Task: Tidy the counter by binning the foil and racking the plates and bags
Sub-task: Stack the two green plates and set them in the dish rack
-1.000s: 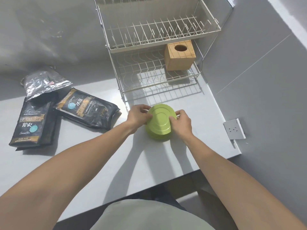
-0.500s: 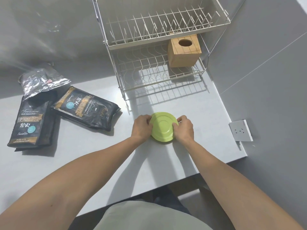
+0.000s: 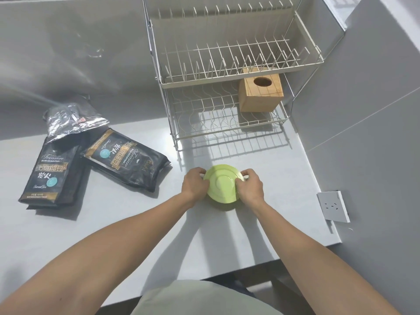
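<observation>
A green plate (image 3: 222,184) lies upside down, tilted a little toward me, low over the grey counter (image 3: 136,223) in front of the rack. My left hand (image 3: 194,184) grips its left rim and my right hand (image 3: 250,186) grips its right rim. Something white shows just under the rim on both sides; I cannot tell what it is. Two black coffee bags (image 3: 48,171) (image 3: 127,160) lie flat on the counter at the left. Crumpled silver foil (image 3: 72,120) rests behind them. The two-tier wire dish rack (image 3: 227,73) stands at the back with no plates in it.
A wooden box with a round hole (image 3: 261,92) sits on the rack's lower tier at the right. A grey wall with a white socket (image 3: 333,205) closes the counter's right side. The counter's front edge runs just above my torso.
The view has tipped so the rack shows more fully. Both hands keep hold of the green plate, which has turned slightly flatter toward me.
</observation>
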